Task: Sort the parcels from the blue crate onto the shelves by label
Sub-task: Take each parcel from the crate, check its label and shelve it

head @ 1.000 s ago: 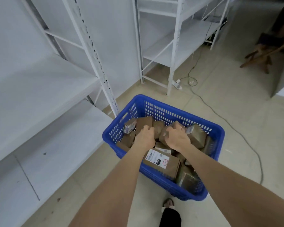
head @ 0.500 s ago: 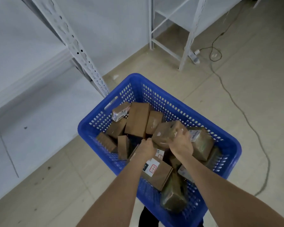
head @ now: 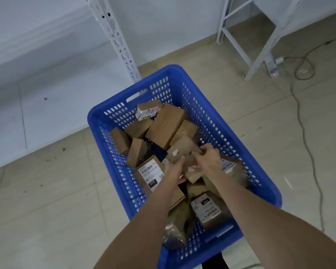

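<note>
Head cam: both hands — left hand (head: 174, 169) and right hand (head: 208, 160) — clamped on one brown taped parcel (head: 182, 149) just over the pile in the blue crate (head: 97, 118); its label isn't readable here, so it could land on the wrong shelf (head: 56, 105); glossy tape might slip too.

The tiled floor (head: 47, 200) carries a blue crate (head: 217, 129), which stands just beside the perforated upright (head: 122, 47) of a white rack at the left. That rack's lowest shelf (head: 56, 105) sits close above the floor. At the back right, 2 legs (head: 260, 61) of another rack stand on the tiles. A power strip (head: 273, 66) lies beside 1 of them, and a cable (head: 306, 144) trails past the crate's right side.
</note>
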Demonstrator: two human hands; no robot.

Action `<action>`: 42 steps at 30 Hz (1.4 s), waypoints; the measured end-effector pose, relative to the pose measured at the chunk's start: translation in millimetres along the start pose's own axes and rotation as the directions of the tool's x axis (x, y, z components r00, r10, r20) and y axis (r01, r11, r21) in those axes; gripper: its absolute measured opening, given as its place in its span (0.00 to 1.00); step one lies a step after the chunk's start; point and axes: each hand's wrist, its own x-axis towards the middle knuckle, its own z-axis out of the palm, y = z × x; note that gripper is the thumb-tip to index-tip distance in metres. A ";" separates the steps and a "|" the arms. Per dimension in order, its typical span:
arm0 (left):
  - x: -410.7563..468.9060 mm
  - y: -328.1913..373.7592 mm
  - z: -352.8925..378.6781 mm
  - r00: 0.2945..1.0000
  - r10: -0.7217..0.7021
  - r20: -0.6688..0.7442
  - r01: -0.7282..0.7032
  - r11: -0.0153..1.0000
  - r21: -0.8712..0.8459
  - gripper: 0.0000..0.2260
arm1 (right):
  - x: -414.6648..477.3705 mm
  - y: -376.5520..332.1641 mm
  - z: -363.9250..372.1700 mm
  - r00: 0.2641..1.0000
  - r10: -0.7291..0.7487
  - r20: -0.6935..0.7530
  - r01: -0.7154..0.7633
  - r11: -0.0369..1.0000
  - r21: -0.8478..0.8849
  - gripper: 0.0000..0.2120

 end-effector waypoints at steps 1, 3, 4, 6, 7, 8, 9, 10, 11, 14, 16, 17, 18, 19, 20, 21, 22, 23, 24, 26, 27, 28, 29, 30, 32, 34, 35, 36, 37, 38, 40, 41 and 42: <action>-5.1 0.5 -4.7 1.000 0.012 -0.020 -0.013 0.998 -0.059 0.19 | -4.0 -1.1 -0.4 0.999 -0.036 0.015 0.035 0.998 0.054 0.14; -16.4 6.4 -18.5 0.997 0.042 -0.066 -0.050 0.990 -0.131 0.18 | -16.0 -8.4 -3.6 0.996 -0.067 0.052 0.057 0.982 0.179 0.13; -22.6 12.3 -26.7 0.993 0.072 -0.096 -0.085 0.986 -0.143 0.18 | -21.8 -13.9 -6.4 0.995 -0.066 0.079 0.046 0.970 0.237 0.14; -38.3 27.2 -42.5 0.976 0.168 -0.142 -0.185 0.976 -0.113 0.17 | -33.2 -32.0 -13.7 0.984 -0.085 0.159 0.025 0.937 0.349 0.16; -48.1 34.5 -49.9 0.963 0.224 -0.152 -0.239 0.967 -0.092 0.16 | -39.3 -42.7 -18.3 0.973 -0.103 0.206 0.011 0.915 0.404 0.18; -56.0 40.9 -57.8 0.950 0.273 -0.153 -0.288 0.954 -0.080 0.16 | -44.9 -54.0 -22.8 0.960 -0.107 0.260 -0.022 0.894 0.447 0.23; -67.7 48.2 -64.7 0.940 0.310 -0.145 -0.323 0.944 -0.071 0.16 | -50.9 -65.4 -27.2 0.946 -0.125 0.298 -0.044 0.864 0.502 0.30; -77.9 54.9 -71.6 0.930 0.342 -0.132 -0.353 0.933 -0.068 0.16 | -57.6 -75.9 -32.4 0.934 -0.127 0.334 -0.071 0.850 0.522 0.35; -90.6 62.3 -78.4 0.924 0.360 -0.131 -0.371 0.926 -0.065 0.17 | -64.3 -86.1 -35.2 0.922 -0.139 0.362 -0.087 0.837 0.541 0.38; -127.1 84.3 -101.1 0.907 0.401 -0.128 -0.415 0.904 -0.108 0.15 | -93.0 -118.9 -39.5 0.934 -0.179 0.310 0.060 0.932 0.358 0.44; -156.7 100.8 -116.8 0.924 0.368 -0.107 -0.383 0.895 -0.228 0.20 | -116.6 -142.8 -42.4 0.934 -0.279 0.225 0.246 0.955 0.163 0.52; -168.7 110.1 -126.4 0.939 0.332 -0.089 -0.343 0.892 -0.294 0.29 | -128.3 -153.4 -44.3 0.916 -0.349 0.199 0.337 0.937 0.094 0.53; -180.6 118.5 -137.1 0.949 0.310 -0.064 -0.311 0.879 -0.362 0.35 | -139.6 -162.6 -47.3 0.888 -0.422 0.184 0.424 0.905 0.029 0.54; -195.9 126.9 -147.8 0.950 0.311 -0.037 -0.300 0.868 -0.397 0.37 | -148.6 -170.0 -50.7 0.856 -0.491 0.163 0.503 0.864 -0.037 0.55; -212.9 134.0 -158.8 0.948 0.318 -0.021 -0.298 0.861 -0.411 0.36 | -158.7 -175.8 -55.8 0.828 -0.540 0.149 0.556 0.824 -0.106 0.55; -227.0 139.5 -170.0 0.947 0.322 -0.014 -0.301 0.866 -0.399 0.34 | -167.0 -180.5 -59.1 0.791 -0.596 0.138 0.612 0.772 -0.172 0.55; -239.9 143.4 -179.9 0.943 0.334 -0.001 -0.307 0.867 -0.394 0.31 | -177.0 -185.0 -63.1 0.755 -0.641 0.137 0.654 0.722 -0.226 0.54; -247.3 146.5 -187.4 0.942 0.336 0.019 -0.306 0.878 -0.369 0.29 | -185.4 -188.1 -66.4 0.726 -0.675 0.132 0.682 0.681 -0.265 0.51; -257.2 148.7 -192.1 0.941 0.337 0.035 -0.304 0.885 -0.353 0.28 | -193.0 -191.2 -69.0 0.711 -0.692 0.124 0.693 0.660 -0.291 0.50; -272.6 151.1 -199.3 0.940 0.338 0.049 -0.303 0.892 -0.336 0.29 | -206.4 -197.0 -72.9 0.710 -0.696 0.111 0.686 0.647 -0.333 0.49; -276.9 151.8 -202.7 0.939 0.342 0.044 -0.310 0.893 -0.325 0.31 | -211.9 -200.1 -73.6 0.708 -0.698 0.106 0.685 0.644 -0.341 0.49; -282.7 151.9 -205.5 0.937 0.347 0.039 -0.317 0.893 -0.318 0.32 | -217.2 -204.1 -74.4 0.706 -0.699 0.110 0.691 0.646 -0.325 0.49; -285.7 151.4 -208.5 0.935 0.353 0.021 -0.330 0.891 -0.312 0.33 | -220.4 -207.1 -74.0 0.701 -0.704 0.114 0.702 0.651 -0.289 0.48; -290.3 150.7 -210.5 0.931 0.365 0.008 -0.344 0.884 -0.316 0.33 | -224.1 -210.1 -73.7 0.694 -0.710 0.120 0.714 0.657 -0.243 0.48; -294.0 149.3 -213.9 0.927 0.375 -0.018 -0.362 0.881 -0.304 0.34 | -230.6 -215.1 -72.8 0.676 -0.726 0.125 0.736 0.656 -0.166 0.47; -297.2 146.8 -215.5 0.929 0.369 -0.025 -0.359 0.884 -0.300 0.35 | -236.4 -218.7 -73.2 0.644 -0.756 0.117 0.763 0.625 -0.163 0.47; -298.0 145.2 -216.3 0.932 0.363 -0.021 -0.350 0.880 -0.321 0.34 | -239.1 -220.0 -73.5 0.627 -0.772 0.111 0.774 0.600 -0.202 0.48; -299.9 144.0 -216.7 0.932 0.362 -0.016 -0.345 0.872 -0.348 0.32 | -241.3 -221.4 -73.7 0.615 -0.782 0.103 0.778 0.580 -0.244 0.48; -301.8 143.6 -216.8 0.929 0.368 -0.019 -0.349 0.860 -0.373 0.30 | -241.8 -222.3 -73.2 0.609 -0.787 0.097 0.776 0.566 -0.276 0.48; -304.2 143.8 -216.0 0.924 0.382 -0.026 -0.360 0.844 -0.397 0.29 | -241.6 -223.0 -72.3 0.615 -0.783 0.090 0.769 0.571 -0.287 0.48; -309.8 146.1 -213.3 0.886 0.458 -0.074 -0.443 0.790 -0.424 0.26 | -238.4 -222.9 -70.3 0.678 -0.734 0.034 0.727 0.662 -0.182 0.46; -312.2 147.2 -211.8 0.865 0.488 -0.115 -0.486 0.761 -0.430 0.25 | -238.6 -223.1 -69.8 0.743 -0.669 -0.008 0.668 0.742 -0.058 0.43; -315.3 147.5 -210.4 0.847 0.510 -0.148 -0.518 0.734 -0.439 0.25 | -240.0 -222.6 -70.8 0.821 -0.571 -0.023 0.569 0.814 0.113 0.38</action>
